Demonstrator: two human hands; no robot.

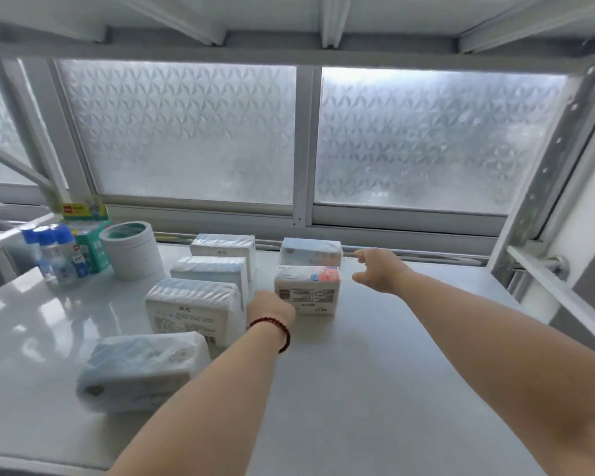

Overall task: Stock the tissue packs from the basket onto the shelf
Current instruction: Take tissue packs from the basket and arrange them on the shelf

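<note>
Left hand (272,305) curled, empty, touching the near red-and-white plastic-wrapped tissue pack (306,290) standing on the glossy white shelf (392,355). Right hand (378,269) loosely spread, empty, just right of that pack. Left of both hands: three white-and-blue tissue packs (194,310) in a row.

Print on the tissue packs (307,290) and bottles (54,254) is too blurred to read

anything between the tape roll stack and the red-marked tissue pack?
Yes: in the head view, a row of blue-white packs stands between the tape rolls and the red-marked pack.
</note>
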